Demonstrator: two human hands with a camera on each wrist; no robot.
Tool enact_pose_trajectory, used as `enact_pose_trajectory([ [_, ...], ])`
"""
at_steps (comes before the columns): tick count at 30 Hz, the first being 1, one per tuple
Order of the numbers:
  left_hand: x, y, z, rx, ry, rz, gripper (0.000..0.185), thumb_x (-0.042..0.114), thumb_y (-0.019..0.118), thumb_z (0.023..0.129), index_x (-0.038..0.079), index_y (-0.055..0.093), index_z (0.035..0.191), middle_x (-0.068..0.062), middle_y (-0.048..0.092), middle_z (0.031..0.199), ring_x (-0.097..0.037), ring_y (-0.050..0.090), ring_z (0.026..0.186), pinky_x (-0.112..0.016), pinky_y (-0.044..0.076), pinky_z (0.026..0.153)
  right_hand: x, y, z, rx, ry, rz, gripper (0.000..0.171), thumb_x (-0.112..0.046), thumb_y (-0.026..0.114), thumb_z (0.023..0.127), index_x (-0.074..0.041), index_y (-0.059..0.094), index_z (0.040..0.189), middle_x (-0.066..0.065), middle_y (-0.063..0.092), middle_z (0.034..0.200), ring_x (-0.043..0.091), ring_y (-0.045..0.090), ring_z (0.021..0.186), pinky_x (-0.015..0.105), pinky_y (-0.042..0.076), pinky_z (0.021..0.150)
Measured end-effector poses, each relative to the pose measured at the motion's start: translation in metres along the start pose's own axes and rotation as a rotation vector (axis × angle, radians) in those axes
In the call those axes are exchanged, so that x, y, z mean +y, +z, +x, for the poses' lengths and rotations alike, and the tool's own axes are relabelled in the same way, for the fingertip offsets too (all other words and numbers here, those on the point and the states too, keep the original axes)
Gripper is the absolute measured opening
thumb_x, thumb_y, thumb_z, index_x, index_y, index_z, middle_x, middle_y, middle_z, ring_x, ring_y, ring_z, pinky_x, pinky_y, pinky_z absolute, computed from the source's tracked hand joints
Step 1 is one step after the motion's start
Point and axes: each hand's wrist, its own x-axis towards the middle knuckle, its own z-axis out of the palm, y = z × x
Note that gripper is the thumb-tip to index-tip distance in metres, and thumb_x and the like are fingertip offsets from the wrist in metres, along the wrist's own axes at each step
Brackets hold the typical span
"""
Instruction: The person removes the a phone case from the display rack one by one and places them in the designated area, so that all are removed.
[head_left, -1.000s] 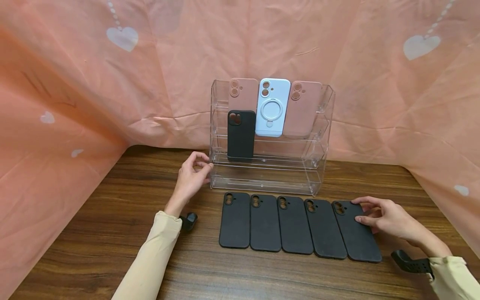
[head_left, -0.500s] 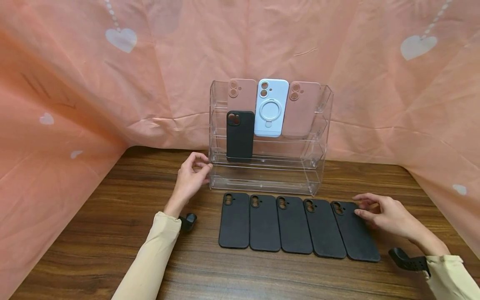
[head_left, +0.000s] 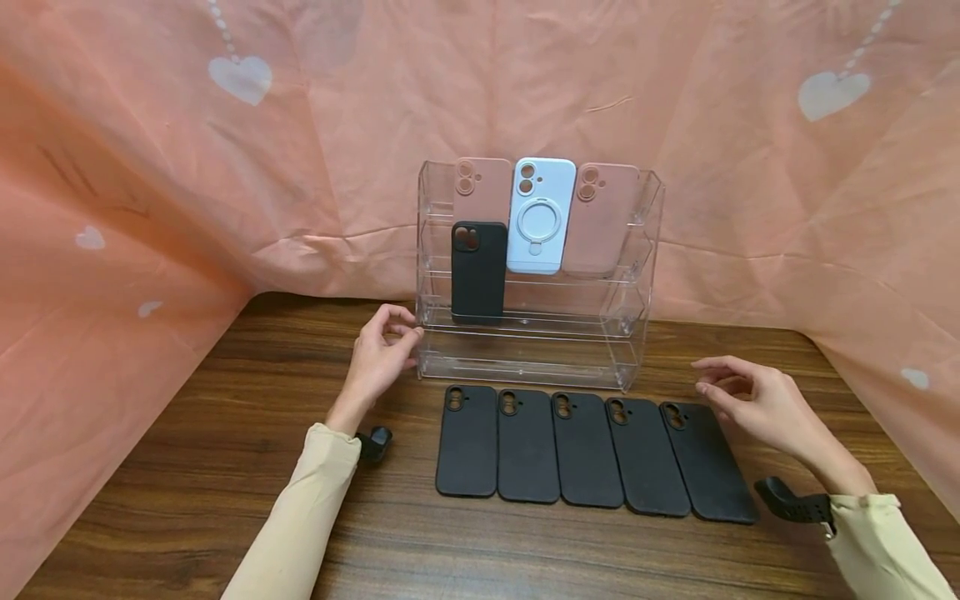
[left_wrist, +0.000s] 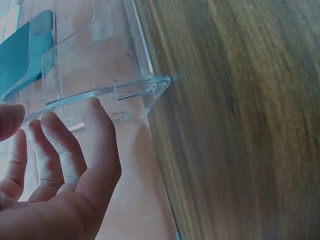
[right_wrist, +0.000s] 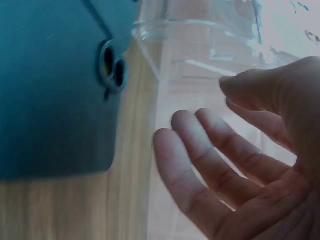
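Landmark: clear acrylic rack (head_left: 536,350) at the back of the wooden table (head_left: 225,467). Left hand (head_left: 378,358) sits at the rack's lower left corner, fingers loosely curled and close together, tips touching the corner edge; the left wrist view shows fingers (left_wrist: 95,135) lying against the clear wall, holding nothing. In front of the rack, a row of five black phone cases (head_left: 592,450) lies flat, side by side. On the rack: one black case (head_left: 477,271), two pink cases (head_left: 480,187), one light blue ring case (head_left: 540,217). Right hand (head_left: 753,400) hovers off the rack's lower right corner, just above and beside the rightmost black case (head_left: 705,462), fingers relaxed, slightly spread, gripping nothing.
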Motion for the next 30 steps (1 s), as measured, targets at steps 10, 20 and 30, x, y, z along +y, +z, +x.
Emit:
enact_pose_trajectory([
  [10, 0.000, 0.000, 0.000, 0.001, -0.002, 0.009, 0.021, 0.017, 0.067, 0.097, 0.010, 0.060, 0.115, -0.010, 0.063, 0.103, -0.033, 0.070, 0.092, -0.048, 0.065, 0.077, -0.021, 0.012, 0.014, 0.135, -0.053, 0.202, 0.032, -0.005, 0.071, 0.095, -0.008, 0.067, 0.126, -0.006, 0.071, 0.096, 0.006, 0.071, 0.073, 0.025, 0.061, 0.059],
  [20, 0.000, 0.001, 0.001, 0.009, 0.008, 0.003, 0.020, 0.016, 0.067, 0.096, 0.009, 0.060, 0.113, -0.008, 0.064, 0.099, -0.030, 0.071, 0.087, -0.046, 0.066, 0.075, -0.036, 0.016, 0.031, 0.198, -0.111, 0.361, 0.036, 0.002, 0.071, 0.093, 0.001, 0.064, 0.128, -0.007, 0.073, 0.103, 0.005, 0.073, 0.084, 0.023, 0.063, 0.067],
  [30, -0.001, 0.001, 0.002, 0.004, 0.008, 0.000, 0.021, 0.016, 0.067, 0.097, 0.009, 0.059, 0.114, -0.009, 0.064, 0.100, -0.033, 0.070, 0.091, -0.049, 0.065, 0.077, -0.053, 0.019, 0.049, 0.196, -0.174, 0.455, 0.038, 0.006, 0.069, 0.092, 0.004, 0.063, 0.129, -0.004, 0.074, 0.108, 0.006, 0.073, 0.091, 0.023, 0.063, 0.072],
])
